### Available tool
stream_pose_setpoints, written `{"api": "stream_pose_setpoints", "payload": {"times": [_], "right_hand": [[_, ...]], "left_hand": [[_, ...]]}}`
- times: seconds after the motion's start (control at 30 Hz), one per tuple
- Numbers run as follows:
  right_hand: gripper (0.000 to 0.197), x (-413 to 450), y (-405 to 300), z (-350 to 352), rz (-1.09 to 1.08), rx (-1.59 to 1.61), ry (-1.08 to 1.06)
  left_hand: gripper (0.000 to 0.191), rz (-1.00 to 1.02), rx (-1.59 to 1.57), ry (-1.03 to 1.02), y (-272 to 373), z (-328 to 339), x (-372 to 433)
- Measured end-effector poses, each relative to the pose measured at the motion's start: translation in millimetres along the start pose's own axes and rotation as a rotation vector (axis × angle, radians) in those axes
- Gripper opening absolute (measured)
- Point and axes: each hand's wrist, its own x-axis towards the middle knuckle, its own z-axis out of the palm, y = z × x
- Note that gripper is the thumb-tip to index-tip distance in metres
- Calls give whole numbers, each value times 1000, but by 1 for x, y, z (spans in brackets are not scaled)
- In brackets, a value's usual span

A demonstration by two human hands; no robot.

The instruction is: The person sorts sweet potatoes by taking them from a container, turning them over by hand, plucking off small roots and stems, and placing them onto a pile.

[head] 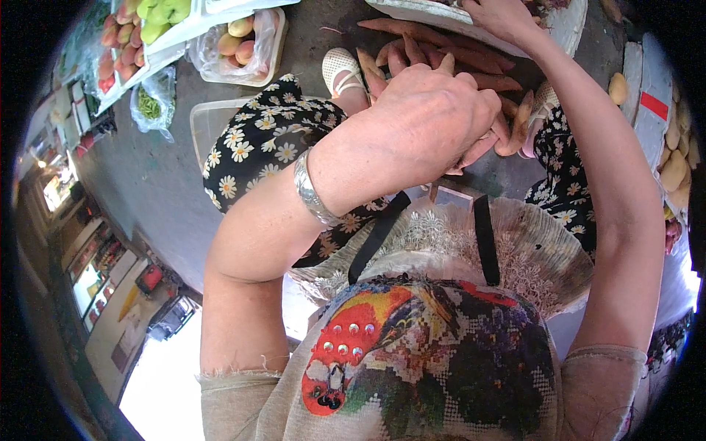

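Observation:
My left hand (436, 116), with a silver bangle (313, 190) on its wrist, is curled above a heap of sweet potatoes (405, 30) on the floor. Its fingers bend underneath, so whatever lies in the palm is hidden. One curved sweet potato (521, 125) shows just right of the knuckles. My right hand (499, 19) reaches over the near rim of a white foam box (436, 16) at the top edge. Its fingertips are partly cut off by the picture's edge, and the box's contents show only as reddish-brown bits.
A basket (273, 66) of peaches lined with plastic stands at upper left, beside a bag of green beans (149, 105). A clear plastic tub (204, 124) is by my left knee. To the right, a foam box (656, 82) borders several potatoes (674, 171); a single potato (618, 88) lies nearer.

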Motion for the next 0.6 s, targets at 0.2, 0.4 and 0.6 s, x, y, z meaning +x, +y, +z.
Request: {"api": "stream_pose_setpoints", "payload": {"times": [0.2,0.4,0.6], "right_hand": [[31,1,-1,-1,-9,-23,-14],[31,-3,-6,-5,-10,12,-6],[32,1,-2,-1,37,-1,-18]], "left_hand": [[11,12,-6,32,2,-2,1],[13,-1,25,49,2,-1,0],[10,13,-9,55,2,-2,0]]}}
